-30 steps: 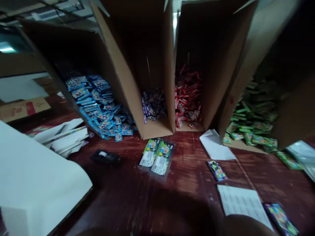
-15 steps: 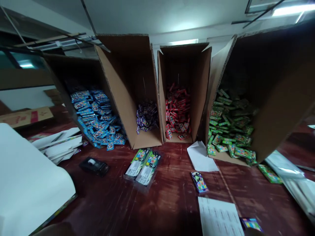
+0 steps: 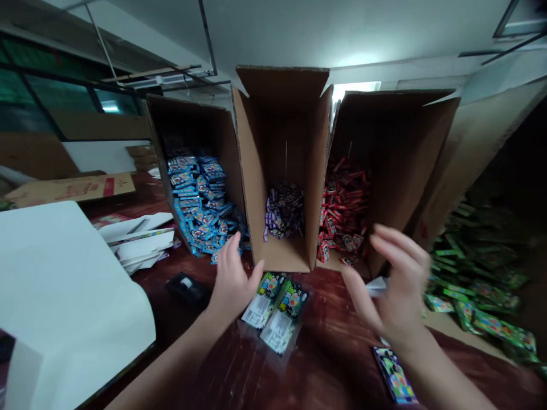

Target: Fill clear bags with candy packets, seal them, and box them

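Left hand [image 3: 233, 282] and right hand [image 3: 397, 285], fingers spread, hovered near the front edges of blue-packet carton [image 3: 192, 122] and red-packet carton [image 3: 401, 165].

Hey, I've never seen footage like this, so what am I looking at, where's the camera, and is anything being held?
There's no machine here, just a person's bare hands, filmed by a camera worn on their head. On the dark red table lie two printed packs, a black object and a purple-edged packet. Behind stand open cardboard boxes holding blue, purple, red and green packets. The left hand is near the printed packs; the right hand is raised, slightly blurred. Both look open, with nothing visibly held.
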Motion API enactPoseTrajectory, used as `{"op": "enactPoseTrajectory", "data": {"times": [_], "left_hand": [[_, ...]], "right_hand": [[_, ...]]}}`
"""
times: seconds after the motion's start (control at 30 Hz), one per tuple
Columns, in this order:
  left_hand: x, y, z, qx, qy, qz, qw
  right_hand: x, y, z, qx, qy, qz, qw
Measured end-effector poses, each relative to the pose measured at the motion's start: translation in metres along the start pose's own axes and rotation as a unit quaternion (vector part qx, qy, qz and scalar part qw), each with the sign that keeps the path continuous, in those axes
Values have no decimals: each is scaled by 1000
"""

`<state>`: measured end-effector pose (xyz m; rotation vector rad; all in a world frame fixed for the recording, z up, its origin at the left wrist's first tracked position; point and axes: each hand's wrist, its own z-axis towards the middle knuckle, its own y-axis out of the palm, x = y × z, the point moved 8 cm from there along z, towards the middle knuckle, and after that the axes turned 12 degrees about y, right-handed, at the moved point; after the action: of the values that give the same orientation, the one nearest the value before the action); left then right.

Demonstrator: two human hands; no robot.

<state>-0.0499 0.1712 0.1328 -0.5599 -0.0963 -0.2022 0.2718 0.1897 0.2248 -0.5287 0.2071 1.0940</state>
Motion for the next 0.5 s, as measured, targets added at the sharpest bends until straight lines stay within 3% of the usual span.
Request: {"op": "enactPoseTrajectory", "data": {"times": [0.07,0.17,0.2,0.27,0.33,0.43,0.5], "left_hand": [[-13,22,5,-14,-8,4,1000],[-3,61,-2,-38,-16,15,999],[8,83,-9,-91,-1,6,996],[31,136,-33,-261,36,-27,964],[37,170,-57,-337,28,-42,940],[21,200,-81,-384,-6,-51,922],[8,209,-92,-400,-12,-66,914]], "right_hand": [[-3,30,36,57,-64,-47,995],[-24,70,118,93,-166,-147,971],[-35,76,149,105,-174,-177,963],[-64,81,206,124,-181,-227,949],[-97,89,245,136,-209,-263,932],[-121,126,258,112,-240,-261,928],[-108,171,236,59,-243,-242,938]]}}
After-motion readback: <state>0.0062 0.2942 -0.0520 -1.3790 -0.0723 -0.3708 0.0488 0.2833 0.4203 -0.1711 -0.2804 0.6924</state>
